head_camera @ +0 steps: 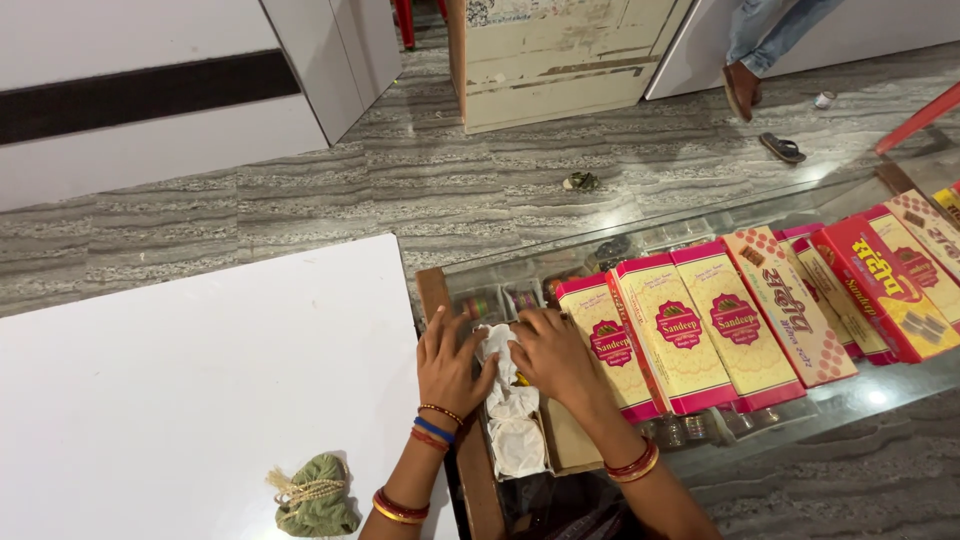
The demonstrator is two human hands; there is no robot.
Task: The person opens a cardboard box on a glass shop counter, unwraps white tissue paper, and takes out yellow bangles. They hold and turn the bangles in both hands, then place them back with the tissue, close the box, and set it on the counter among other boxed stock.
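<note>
Both hands press on white paper (505, 400) in an open box (565, 440): left hand (450, 362) beside right hand (552, 352). Pink-edged boxes (690, 330) line the glass counter (860, 400); a green pouch (315, 495) lies on the white table (200, 380).

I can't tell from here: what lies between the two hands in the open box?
In the head view, crumpled white paper lies between the left hand and the right hand; both hands touch it, inside the open box.
</note>
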